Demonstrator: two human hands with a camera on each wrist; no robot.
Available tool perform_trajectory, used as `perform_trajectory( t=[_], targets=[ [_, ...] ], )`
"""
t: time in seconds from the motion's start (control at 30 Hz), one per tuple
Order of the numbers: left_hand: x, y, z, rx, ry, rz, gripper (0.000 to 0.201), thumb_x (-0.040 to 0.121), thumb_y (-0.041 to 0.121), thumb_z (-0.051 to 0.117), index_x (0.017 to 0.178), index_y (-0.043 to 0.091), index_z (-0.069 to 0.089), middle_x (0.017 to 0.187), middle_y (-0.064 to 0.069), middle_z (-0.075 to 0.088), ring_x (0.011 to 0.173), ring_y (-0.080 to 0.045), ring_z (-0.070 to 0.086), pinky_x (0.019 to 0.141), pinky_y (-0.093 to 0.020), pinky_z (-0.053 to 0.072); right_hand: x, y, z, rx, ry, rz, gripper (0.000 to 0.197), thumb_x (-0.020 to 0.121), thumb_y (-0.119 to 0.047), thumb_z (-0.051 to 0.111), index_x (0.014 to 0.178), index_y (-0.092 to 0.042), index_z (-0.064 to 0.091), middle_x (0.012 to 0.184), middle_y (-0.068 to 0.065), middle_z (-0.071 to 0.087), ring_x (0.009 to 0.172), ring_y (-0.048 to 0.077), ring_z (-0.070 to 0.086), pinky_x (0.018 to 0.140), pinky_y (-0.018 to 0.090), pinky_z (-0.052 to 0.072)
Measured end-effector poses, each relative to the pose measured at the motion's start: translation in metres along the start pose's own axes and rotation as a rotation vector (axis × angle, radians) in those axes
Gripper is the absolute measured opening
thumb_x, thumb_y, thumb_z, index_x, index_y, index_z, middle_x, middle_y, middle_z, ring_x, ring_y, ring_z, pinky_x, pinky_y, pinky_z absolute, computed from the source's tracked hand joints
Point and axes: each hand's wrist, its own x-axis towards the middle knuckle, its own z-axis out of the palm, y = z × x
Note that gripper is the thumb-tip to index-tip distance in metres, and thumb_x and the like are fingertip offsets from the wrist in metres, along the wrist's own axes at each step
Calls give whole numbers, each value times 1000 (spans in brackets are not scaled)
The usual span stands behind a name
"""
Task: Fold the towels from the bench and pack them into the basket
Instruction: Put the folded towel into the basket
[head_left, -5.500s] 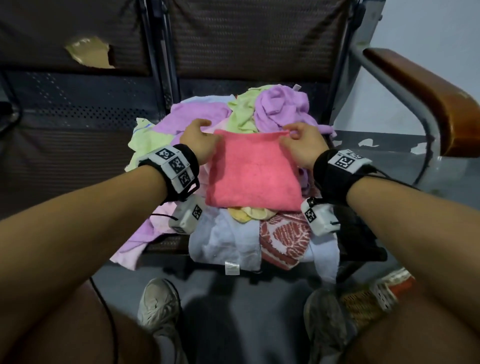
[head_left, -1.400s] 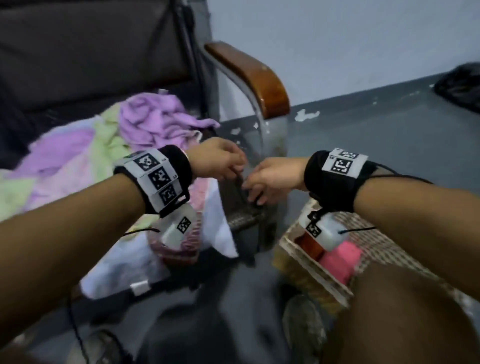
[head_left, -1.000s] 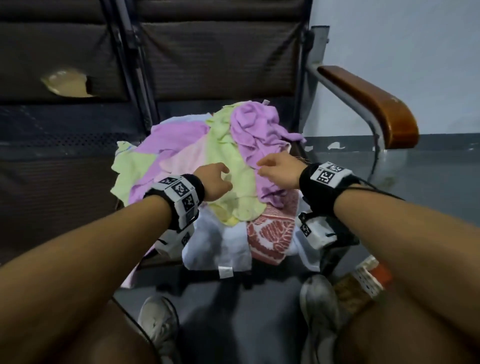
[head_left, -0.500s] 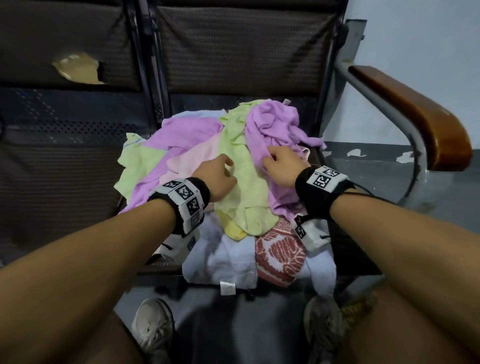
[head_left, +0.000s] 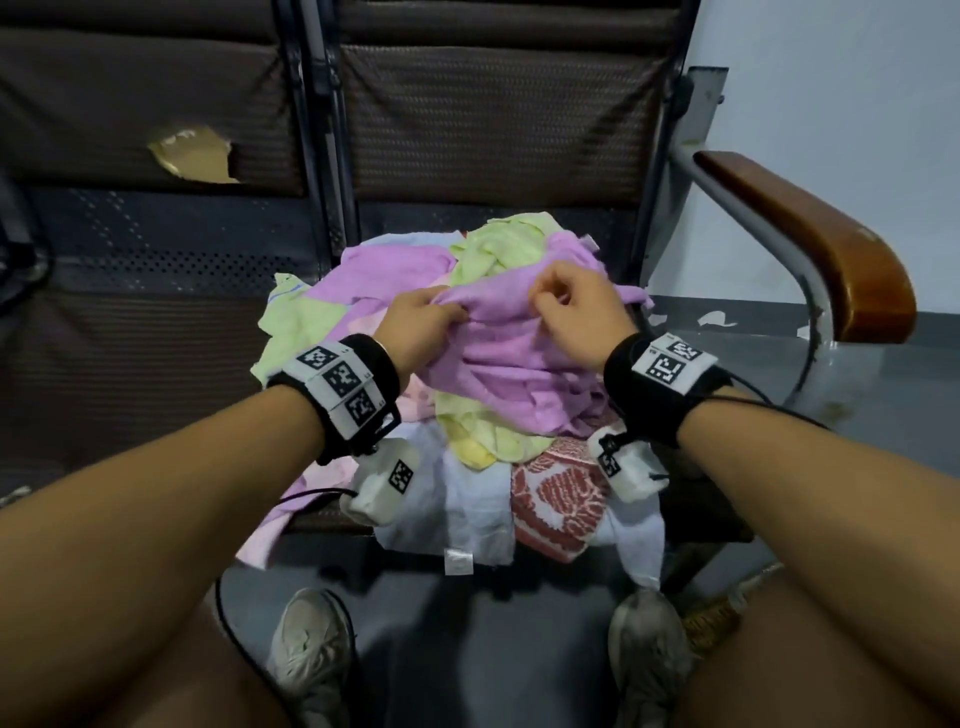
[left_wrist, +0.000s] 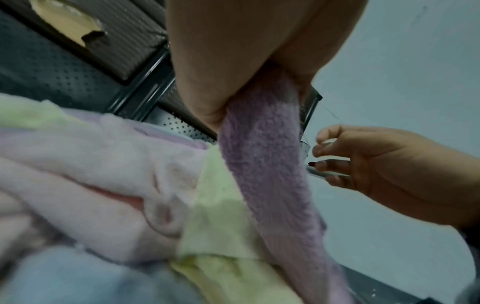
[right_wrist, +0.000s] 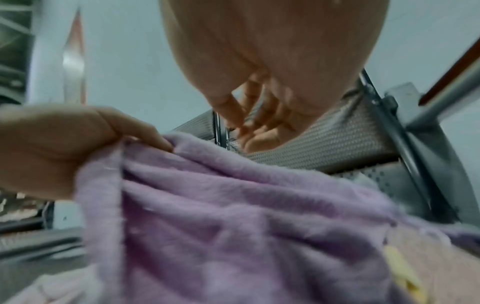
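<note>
A heap of towels covers the bench seat (head_left: 171, 322). On top lies a crumpled purple towel (head_left: 509, 353). My left hand (head_left: 431, 312) pinches its upper left edge and lifts it; the left wrist view shows the purple towel (left_wrist: 267, 164) hanging from that hand (left_wrist: 233, 61). My right hand (head_left: 566, 296) hovers at the towel's upper edge with loosely curled fingers. In the left wrist view the right hand (left_wrist: 363, 160) is apart from the cloth. In the right wrist view the purple towel (right_wrist: 233, 205) spreads below my right hand (right_wrist: 259, 123). A sliver of the woven basket (head_left: 711, 618) shows by my right leg.
Under the purple towel lie a light green towel (head_left: 493, 254), a pink one, a white one (head_left: 457, 499) and a red patterned one (head_left: 556, 499) hanging over the seat's front. A wooden armrest (head_left: 810, 244) stands to the right. My shoes (head_left: 311, 649) are on the grey floor below.
Both hands came back from the basket to the pile. In the last half second my left hand took hold of the purple towel's edge and pulled it left across the heap.
</note>
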Motion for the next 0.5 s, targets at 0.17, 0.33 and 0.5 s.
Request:
perform_trajectory(
  t=[0.17, 0.33, 0.5],
  targets=[
    [-19, -1, -28, 151, -182, 159, 3, 84, 19, 77, 82, 20, 75, 49, 18, 61, 40, 9, 48, 42, -6, 35, 6, 5, 17, -487, -349, -197, 32, 87, -20, 63, 117, -30, 68, 138, 9, 53, 129, 30, 42, 112, 46, 32],
    [-15, -11, -49, 373, -58, 278, 17, 96, 22, 62, 85, 19, 74, 70, 12, 67, 60, 5, 54, 60, -16, 44, 9, 4, 21, -462, -176, -199, 21, 79, -33, 69, 76, -24, 50, 71, -6, 55, 74, 22, 56, 64, 33, 42],
    [-6, -13, -58, 569, 157, 307, 31, 96, 19, 51, 67, 11, 56, 66, -12, 57, 68, -27, 52, 65, -35, 40, 15, 0, 13, -562, -111, -271, 26, 80, -34, 70, 68, -15, 57, 86, -2, 52, 83, 19, 47, 68, 31, 34]
  ],
)
